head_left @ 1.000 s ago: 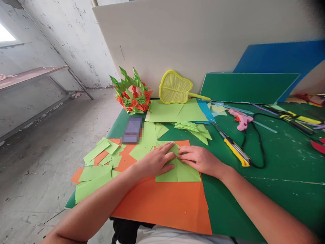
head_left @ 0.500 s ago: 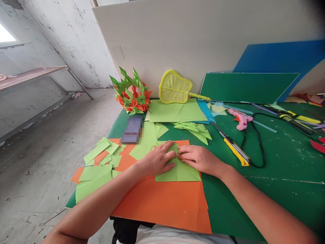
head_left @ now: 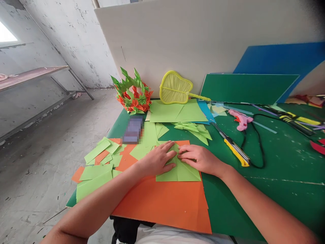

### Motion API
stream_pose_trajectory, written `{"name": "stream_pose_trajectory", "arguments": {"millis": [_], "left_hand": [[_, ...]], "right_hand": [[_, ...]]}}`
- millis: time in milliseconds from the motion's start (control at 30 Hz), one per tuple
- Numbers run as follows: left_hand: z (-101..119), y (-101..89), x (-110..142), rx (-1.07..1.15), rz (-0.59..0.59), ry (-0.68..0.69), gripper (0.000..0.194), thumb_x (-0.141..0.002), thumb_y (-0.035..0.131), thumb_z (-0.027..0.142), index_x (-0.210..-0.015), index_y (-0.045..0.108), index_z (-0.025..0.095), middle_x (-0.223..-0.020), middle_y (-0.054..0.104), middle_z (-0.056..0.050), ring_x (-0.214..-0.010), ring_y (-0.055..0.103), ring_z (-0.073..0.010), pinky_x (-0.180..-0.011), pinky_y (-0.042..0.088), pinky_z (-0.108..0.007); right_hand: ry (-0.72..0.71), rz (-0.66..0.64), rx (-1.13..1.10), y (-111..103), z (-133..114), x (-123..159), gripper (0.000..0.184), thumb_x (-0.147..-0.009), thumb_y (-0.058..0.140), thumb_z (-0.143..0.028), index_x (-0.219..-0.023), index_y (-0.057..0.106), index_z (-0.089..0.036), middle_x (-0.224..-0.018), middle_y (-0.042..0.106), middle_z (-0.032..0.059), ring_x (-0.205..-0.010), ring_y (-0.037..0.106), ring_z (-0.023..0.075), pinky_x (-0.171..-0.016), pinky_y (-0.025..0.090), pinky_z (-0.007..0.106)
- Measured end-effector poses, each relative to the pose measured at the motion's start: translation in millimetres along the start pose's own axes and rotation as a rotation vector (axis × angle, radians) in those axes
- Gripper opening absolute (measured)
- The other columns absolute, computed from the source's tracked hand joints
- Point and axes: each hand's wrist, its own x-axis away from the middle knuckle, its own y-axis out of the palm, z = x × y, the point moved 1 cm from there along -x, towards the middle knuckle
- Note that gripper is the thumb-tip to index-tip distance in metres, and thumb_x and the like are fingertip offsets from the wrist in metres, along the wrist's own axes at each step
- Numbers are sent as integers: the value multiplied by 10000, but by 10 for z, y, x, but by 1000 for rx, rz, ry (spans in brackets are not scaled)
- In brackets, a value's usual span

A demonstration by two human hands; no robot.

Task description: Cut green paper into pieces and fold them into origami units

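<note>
A light green square of paper [head_left: 169,174] with folded flaps and creases lies on a large orange sheet [head_left: 162,200]. My left hand [head_left: 159,159] rests flat on its left half, palm down, fingers apart and pointing right and away. On the right half, my right hand [head_left: 194,156] touches the paper with stretched, slightly bent fingertips near the middle crease. The two hands' fingertips almost meet there. Part of the green square is hidden under my hands.
Green scraps [head_left: 99,173] lie left, beside a blurred dark rectangle [head_left: 132,130]. Behind are an orange-and-green paper ornament [head_left: 133,98], a yellow fan [head_left: 175,87] and folded green pieces [head_left: 194,130]. Rightward lie a yellow utility knife [head_left: 235,150] and a pink glue gun [head_left: 240,119] with black cord.
Both hands stay in nearly the same place on the green paper. The view has shifted very slightly.
</note>
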Motion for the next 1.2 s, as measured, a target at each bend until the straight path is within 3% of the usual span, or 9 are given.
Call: {"name": "stream_pose_trajectory", "arguments": {"millis": [167,333,433,600,767,867,1000,1100,1200], "left_hand": [[-7,-4,0,29,26,23,363,-928,490,396,-1196,526,154,-1463,357,-205,-1355,363,-356,-1022,436,-503],[5,-17,-6,20,25,10,337,-922,502,385,-1173,525,161,-1460,359,-201,-1353,371,-346,-1013,442,-492],[10,-17,-4,8,18,10,339,-921,504,384,-1177,522,163,-1462,357,-199,-1353,372,-344,-1015,440,-488],[0,3,2,14,18,7,353,-916,514,385,-1193,517,168,-1488,324,-193,-1352,373,-349,-1007,446,-491],[0,-2,0,7,1,1,346,-927,493,389,-1176,524,151,-1484,324,-206,-1356,368,-341,-1027,433,-476],[-4,-6,0,26,4,1,334,-925,495,388,-1168,526,160,-1482,330,-202,-1348,380,-336,-1020,437,-481],[-14,1,7,36,17,5,338,-925,495,396,-1173,524,169,-1480,334,-192,-1350,375,-325,-1033,424,-473],[-12,-3,16,32,24,0,346,-931,483,406,-1186,522,176,-1480,327,-178,-1358,359,-317,-1041,416,-461],[4,-25,20,10,41,-17,358,-929,480,417,-1189,537,179,-1448,343,-169,-1316,389,-320,-1016,430,-456]], "right_hand": [[97,174,13,32,29,-47,305,-968,456,-346,-1204,632,-265,-1185,630,77,-1127,568,249,-947,497,409],[141,115,167,70,35,-125,390,-983,398,-394,-1295,558,-222,-1169,596,115,-1113,536,271,-929,480,442],[136,87,196,36,-10,-145,346,-993,377,-352,-1198,609,-198,-1102,619,108,-1064,544,259,-902,469,422],[277,66,126,-127,-65,-78,403,-1001,348,-361,-776,638,-194,-769,631,63,-819,573,212,-703,458,337],[367,-98,79,-319,-21,56,484,-995,342,-388,-709,689,-210,-692,659,42,-748,592,197,-656,433,316],[440,-118,59,-409,28,115,507,-989,354,-392,-669,710,-223,-729,695,35,-764,618,188,-661,439,300],[372,-87,61,-430,68,141,505,-984,372,-371,-631,702,-226,-709,690,33,-764,624,183,-675,443,293],[287,36,71,-368,74,113,488,-989,375,-372,-648,686,-214,-712,682,45,-786,620,191,-715,453,307],[219,147,76,-244,64,45,376,-996,370,-369,-931,709,-220,-900,690,61,-904,600,213,-779,465,333]]}}
